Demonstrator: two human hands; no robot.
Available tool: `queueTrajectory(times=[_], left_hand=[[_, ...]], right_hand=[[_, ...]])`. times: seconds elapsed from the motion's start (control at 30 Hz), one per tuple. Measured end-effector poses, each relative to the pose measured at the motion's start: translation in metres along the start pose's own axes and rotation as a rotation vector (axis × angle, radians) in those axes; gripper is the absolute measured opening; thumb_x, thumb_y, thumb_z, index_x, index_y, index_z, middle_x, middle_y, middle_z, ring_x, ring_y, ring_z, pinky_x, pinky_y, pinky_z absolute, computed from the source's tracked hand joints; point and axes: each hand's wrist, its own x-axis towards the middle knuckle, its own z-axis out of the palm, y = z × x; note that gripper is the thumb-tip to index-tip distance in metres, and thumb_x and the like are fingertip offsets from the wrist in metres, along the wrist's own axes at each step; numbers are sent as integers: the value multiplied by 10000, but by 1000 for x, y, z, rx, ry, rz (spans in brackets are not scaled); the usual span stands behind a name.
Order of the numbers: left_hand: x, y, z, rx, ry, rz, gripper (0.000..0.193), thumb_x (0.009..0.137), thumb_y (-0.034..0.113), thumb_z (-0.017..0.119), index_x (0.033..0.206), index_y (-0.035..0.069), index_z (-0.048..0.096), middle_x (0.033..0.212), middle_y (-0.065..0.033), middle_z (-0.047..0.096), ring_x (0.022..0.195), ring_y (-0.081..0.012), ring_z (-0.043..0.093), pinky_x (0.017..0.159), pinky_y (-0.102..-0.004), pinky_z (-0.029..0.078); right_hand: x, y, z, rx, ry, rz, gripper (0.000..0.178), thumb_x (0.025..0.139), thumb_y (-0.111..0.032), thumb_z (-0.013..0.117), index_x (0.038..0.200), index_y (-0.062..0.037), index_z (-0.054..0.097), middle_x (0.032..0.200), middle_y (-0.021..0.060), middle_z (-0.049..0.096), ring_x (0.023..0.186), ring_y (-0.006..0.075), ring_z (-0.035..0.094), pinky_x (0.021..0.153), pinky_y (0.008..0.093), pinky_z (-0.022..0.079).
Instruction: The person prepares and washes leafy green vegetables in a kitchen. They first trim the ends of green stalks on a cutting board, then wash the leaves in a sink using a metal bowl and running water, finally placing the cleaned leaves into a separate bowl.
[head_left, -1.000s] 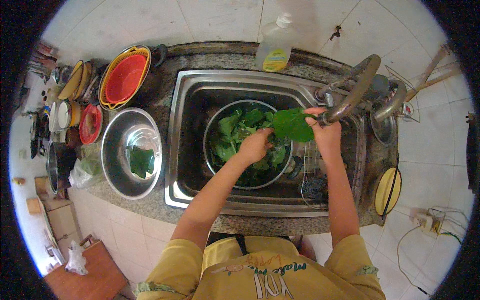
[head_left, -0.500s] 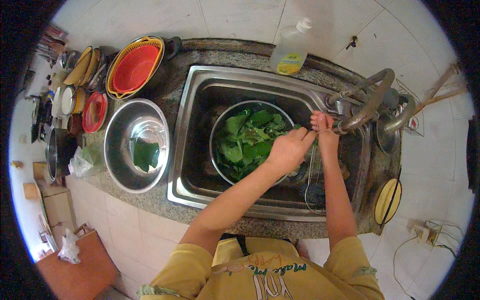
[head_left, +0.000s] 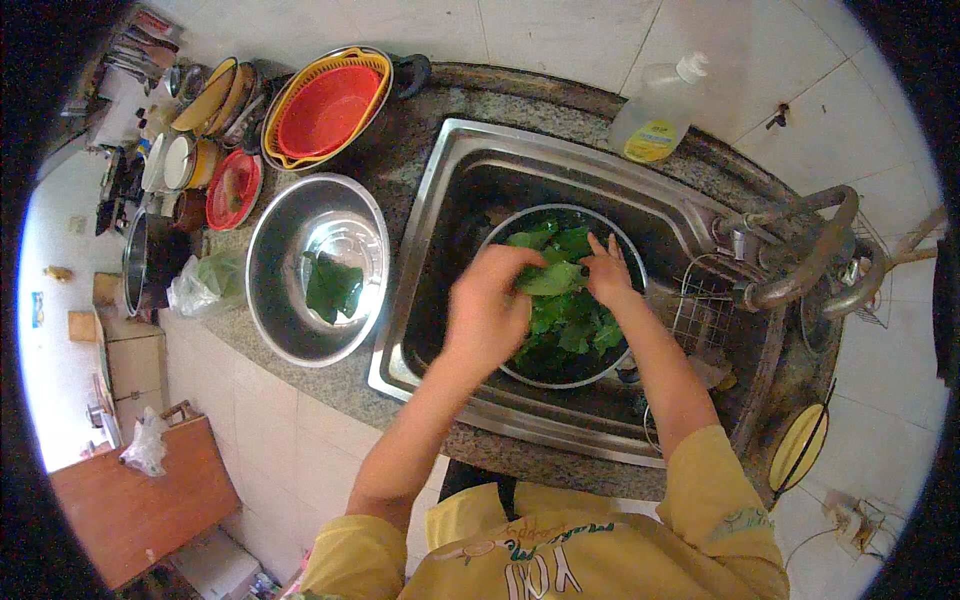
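A basin (head_left: 641, 300) full of leafy greens (head_left: 568, 335) stands in the steel sink (head_left: 408, 335). Above it, my left hand (head_left: 490, 310), a little blurred, has its fingers curled round one end of a green leaf (head_left: 553, 279). At the leaf's other end is my right hand (head_left: 610, 275), its thumb side closed on the edge and some fingers stretched out past it. On the counter left of the sink stands a steel bowl (head_left: 275, 325) with a few green leaves (head_left: 333, 287) lying at its bottom.
A curved faucet (head_left: 835, 230) rises at the sink's right, beside a wire rack (head_left: 700, 300). Behind the sink is a soap bottle (head_left: 655, 115). Nested red and yellow baskets (head_left: 330, 110), a red lid (head_left: 234, 190) and a plastic bag (head_left: 205, 285) crowd the left counter.
Both hands have moved left from beside the faucet to over the basin. A single leaf now shows between them. The whole view has shifted, with the sink appearing farther right.
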Motion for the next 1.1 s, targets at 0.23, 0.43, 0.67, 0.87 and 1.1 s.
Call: queueTrajectory(times=[0.23,0.43,0.67,0.87,1.1], left_hand=[[-17,-43,-142,331,463,-63,303,616,-73,500,901,16,553,864,-90,570,774,-173,548,670,-255,432],[-21,-52,-127,552,102,-323,690,661,-31,588,1265,153,311,1256,-176,336,858,-229,539,723,-298,447],[-14,-17,48,-90,-319,-108,529,670,1,609,1163,91,437,1128,-168,465,1038,-314,449,859,-351,384],[-5,0,128,-206,-331,138,542,604,-81,551,1105,119,500,1198,-140,420,1123,-321,380,951,-371,303],[11,-5,147,-237,-443,277,248,690,-1,545,936,33,547,995,-138,541,958,-310,490,836,-365,389]], right_hand=[[17,25,21,-57,175,-96,265,734,-51,444,975,-10,548,1123,140,487,1153,301,363,956,407,295],[-13,24,-9,599,628,23,291,624,-2,628,899,-69,558,852,121,552,775,270,527,707,351,431],[-64,23,-41,1660,419,175,374,729,0,571,1088,-59,484,936,62,549,828,151,532,690,256,436],[-101,28,-52,1906,328,205,330,727,-8,559,1048,-55,501,905,66,570,803,171,556,689,291,469],[-113,51,-38,1667,333,299,256,812,-192,519,981,-1,547,919,90,572,797,171,555,648,288,485]])
